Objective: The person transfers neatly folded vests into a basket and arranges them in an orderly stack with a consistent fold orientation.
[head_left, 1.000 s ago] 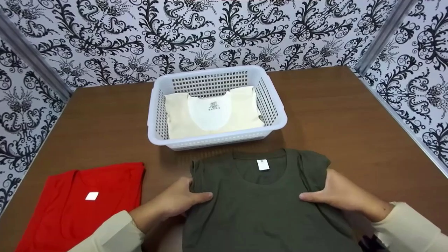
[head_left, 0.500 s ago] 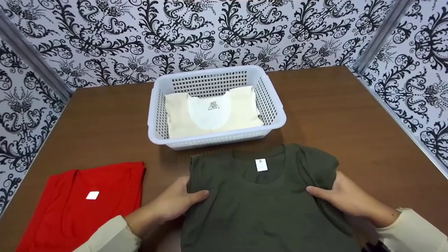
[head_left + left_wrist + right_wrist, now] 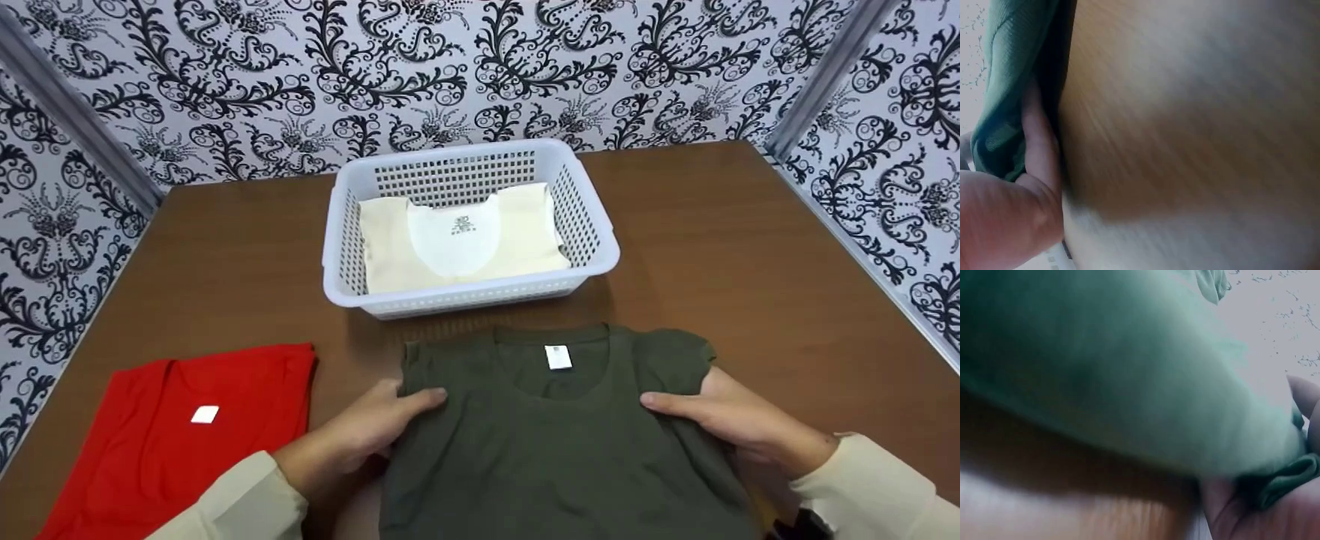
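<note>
A dark olive-green T-shirt (image 3: 555, 450) lies in front of me with its neckline toward the basket and a white label inside the collar. My left hand (image 3: 367, 427) grips its left side, thumb on top and fingers underneath. On the opposite side my right hand (image 3: 742, 420) pinches the cloth below the short sleeve in the same way. In the left wrist view the fingers (image 3: 1040, 140) reach under the green fabric, close to the table. The right wrist view has the shirt (image 3: 1129, 377) hanging across it, its edge held at the lower right.
A white plastic basket (image 3: 480, 294) stands behind the shirt and contains a folded cream shirt (image 3: 525, 232). To the left, a folded red shirt (image 3: 202, 457) lies on the brown wooden table (image 3: 697, 232). Patterned panels (image 3: 480, 67) enclose the back and sides.
Both hands keep hold of the green T-shirt. The right hand moved slightly outward, then back in, and its sleeve side now lies flatter. Basket and red shirt stay in place.
</note>
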### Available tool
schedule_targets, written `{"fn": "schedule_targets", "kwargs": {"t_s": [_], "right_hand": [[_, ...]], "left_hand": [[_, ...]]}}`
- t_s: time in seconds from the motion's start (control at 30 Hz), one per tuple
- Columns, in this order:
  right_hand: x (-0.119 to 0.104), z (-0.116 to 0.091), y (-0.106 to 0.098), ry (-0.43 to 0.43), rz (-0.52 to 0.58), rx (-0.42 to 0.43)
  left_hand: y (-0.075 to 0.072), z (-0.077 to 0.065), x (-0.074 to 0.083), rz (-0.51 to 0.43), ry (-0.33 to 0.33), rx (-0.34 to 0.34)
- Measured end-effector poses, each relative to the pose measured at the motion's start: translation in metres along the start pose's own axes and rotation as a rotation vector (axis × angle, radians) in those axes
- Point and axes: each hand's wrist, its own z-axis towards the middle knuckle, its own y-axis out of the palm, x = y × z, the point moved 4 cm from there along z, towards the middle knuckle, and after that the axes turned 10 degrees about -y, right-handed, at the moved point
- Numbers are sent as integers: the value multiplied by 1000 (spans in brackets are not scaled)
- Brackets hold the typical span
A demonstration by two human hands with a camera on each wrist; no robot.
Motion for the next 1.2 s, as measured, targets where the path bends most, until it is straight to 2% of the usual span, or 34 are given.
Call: {"fn": "schedule_targets", "kwargs": {"t_s": [0.07,0.13,0.23,0.3,0.47,0.7,0.77,0.97,1.1,1.2], "right_hand": [[-1,2,1,-3,-44,24],[-1,3,1,0,-66,39],[1,1,-1,9,-65,28],[1,-1,-4,14,-58,36],[2,-4,-10,-3,-30,77],[5,-7,-11,-33,68,83],[4,-10,-11,-42,56,81],[-7,-21,-12,-97,-100,85],[-24,-31,-12,-151,-211,103],[-39,-38,-11,-191,-256,111]], "left_hand": [[-1,1,1,17,17,1],[-1,2,2,21,64,-1],[-1,2,5,14,143,-4],[-4,1,5,19,181,20],[-10,0,4,35,227,68],[-12,0,2,11,241,39],[-11,-1,2,28,253,44],[-11,-14,5,55,267,54],[-12,-29,8,76,280,72],[-15,-43,13,72,290,56]]}}
